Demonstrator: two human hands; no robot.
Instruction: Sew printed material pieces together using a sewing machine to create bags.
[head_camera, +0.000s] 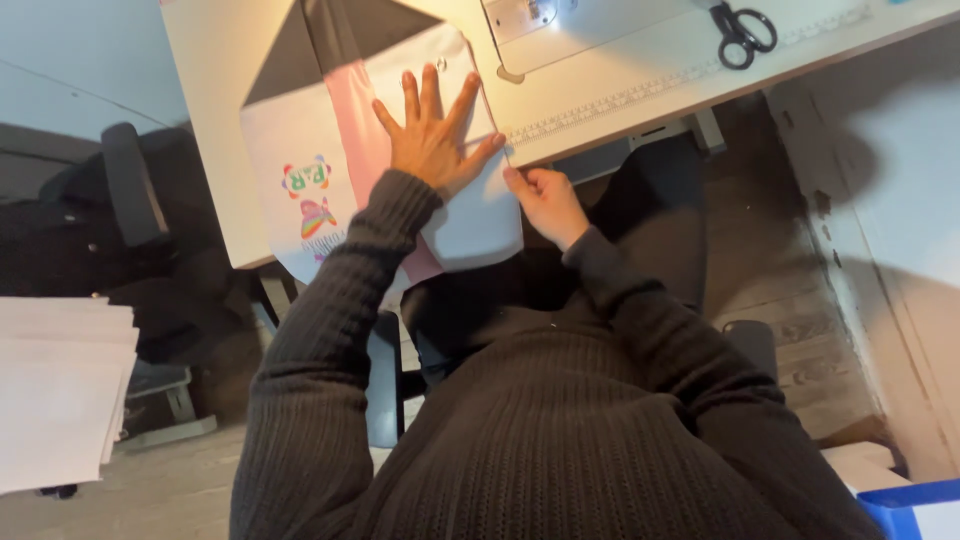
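Fabric piece (460, 215), white with pink strip, on sewing table (600, 95).
Your left hand (432, 135) lies flat, fingers spread, on it; right hand (545, 200) pinches its edge.

There is one view only, from a camera worn on the person's head. It looks steeply down over the dark knitted sweater (560, 430) and along both forearms toward the near edge of the white sewing table (620, 100), which crosses the upper part of the frame at a slant. The table edge lies close, at arm's reach. Below and beside it the view takes in the floor (150, 490). No second view overlaps it.
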